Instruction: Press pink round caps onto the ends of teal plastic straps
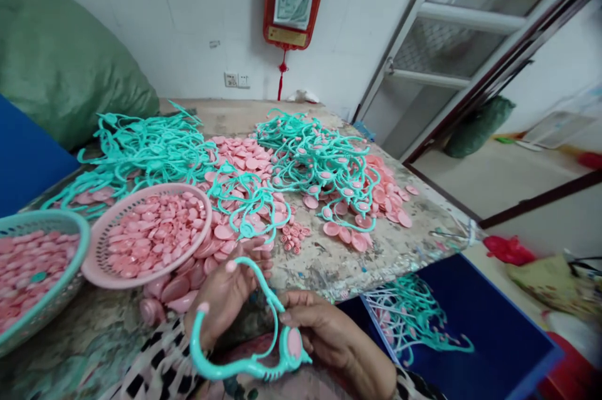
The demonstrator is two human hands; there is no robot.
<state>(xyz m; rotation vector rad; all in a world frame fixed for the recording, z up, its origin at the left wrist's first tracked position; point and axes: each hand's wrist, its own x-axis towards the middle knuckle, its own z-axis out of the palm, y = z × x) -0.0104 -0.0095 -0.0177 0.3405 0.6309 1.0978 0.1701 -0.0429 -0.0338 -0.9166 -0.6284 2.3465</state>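
Observation:
A turquoise toy stethoscope [235, 367] with pink ear tips and a pink oval piece is held up near the table's front edge. My right hand [336, 337] pinches its tubing beside the oval piece. My left hand [223, 292] is behind the curved ear tubes, palm turned inward and fingers stretched toward the piles; whether it touches the toy is unclear. Beyond it are loose turquoise stethoscope frames [244, 196] on pink discs [223, 234]. Small pink round parts [294, 237] lie on the table ahead of my right hand.
A pink basket [89, 256] and a turquoise basket [78, 287] of pink pieces stand left. Turquoise frames [145, 149] pile at back left, and stethoscopes with pink pieces [320, 155] at back right. A blue bin [475, 318] with more stethoscopes is below the table's right edge.

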